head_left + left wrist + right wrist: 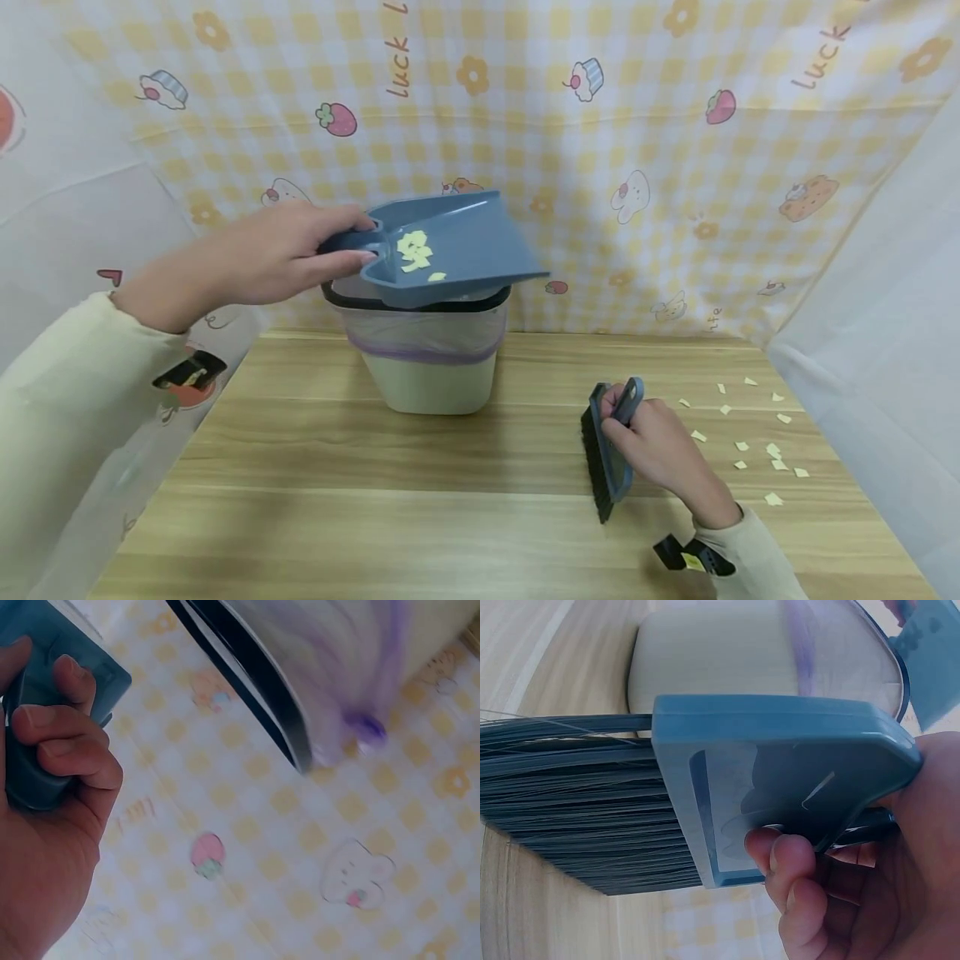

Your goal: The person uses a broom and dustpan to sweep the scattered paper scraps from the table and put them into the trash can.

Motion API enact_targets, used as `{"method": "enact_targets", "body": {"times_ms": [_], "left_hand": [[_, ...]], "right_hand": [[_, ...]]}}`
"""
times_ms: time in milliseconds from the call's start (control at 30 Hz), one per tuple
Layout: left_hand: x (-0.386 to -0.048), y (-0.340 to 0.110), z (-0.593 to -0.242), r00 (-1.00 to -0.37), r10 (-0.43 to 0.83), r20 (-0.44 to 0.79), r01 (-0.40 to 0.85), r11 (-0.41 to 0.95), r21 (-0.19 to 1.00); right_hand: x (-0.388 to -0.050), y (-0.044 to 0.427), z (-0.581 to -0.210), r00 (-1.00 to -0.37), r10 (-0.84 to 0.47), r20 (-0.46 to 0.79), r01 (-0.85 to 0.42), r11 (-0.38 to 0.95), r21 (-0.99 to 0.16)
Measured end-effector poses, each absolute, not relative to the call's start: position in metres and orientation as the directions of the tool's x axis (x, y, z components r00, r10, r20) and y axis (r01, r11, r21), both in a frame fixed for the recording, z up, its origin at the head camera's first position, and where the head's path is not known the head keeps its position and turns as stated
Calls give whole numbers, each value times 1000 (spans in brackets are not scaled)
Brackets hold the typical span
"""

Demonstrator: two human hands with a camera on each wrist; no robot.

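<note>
My left hand (292,250) grips the handle of a blue dustpan (480,242) above the trash bin (431,383). Small pale yellow paper scraps (414,250) lie in the pan near its handle end. In the left wrist view the fingers (67,746) curl round the handle. A purple-banded clear liner covers the bin's upper part under a black rim. At the right, my right hand (652,442) holds a blue hand brush (780,772) by its handle, its dark bristles (577,802) facing left. The brush is at the table, right of the bin; whether its bristles touch the wood I cannot tell.
More paper scraps (772,450) are scattered on the wooden table (337,500) to the right of my right hand. A yellow checked cloth (637,125) hangs behind the bin, and white cloth (885,317) lines the right side.
</note>
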State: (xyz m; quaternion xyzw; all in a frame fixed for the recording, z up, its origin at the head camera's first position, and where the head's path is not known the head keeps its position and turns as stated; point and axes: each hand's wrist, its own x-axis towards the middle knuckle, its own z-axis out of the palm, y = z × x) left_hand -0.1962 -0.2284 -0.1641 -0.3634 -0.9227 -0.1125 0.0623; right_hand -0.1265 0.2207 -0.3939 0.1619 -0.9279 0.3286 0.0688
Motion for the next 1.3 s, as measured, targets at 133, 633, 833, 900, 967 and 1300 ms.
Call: {"method": "enact_targets", "body": {"times_ms": [133, 633, 833, 900, 967, 1300], "left_hand": [[-203, -243, -165, -786, 593, 173, 617, 767, 176], [-226, -257, -177, -864, 490, 117, 490, 871, -30], [-230, -252, -181, -825, 532, 193, 507, 846, -166], [-230, -251, -182, -797, 558, 231, 517, 828, -218], [-230, -248, -184, -754, 593, 284, 527, 803, -278], [-222, -235, -194, -419, 764, 491, 515, 645, -565]], "right_hand": [[-127, 221, -394, -938, -256, 233, -345, 736, -582], [-128, 221, -399, -938, -257, 231, -346, 718, -604], [-128, 221, -398, -940, -255, 227, -341, 718, -606], [-128, 221, -398, -939, -256, 228, -343, 718, -606], [-128, 221, -398, -939, -256, 227, -342, 718, -606], [-128, 221, -398, -935, -269, 230, -354, 722, -594]]}}
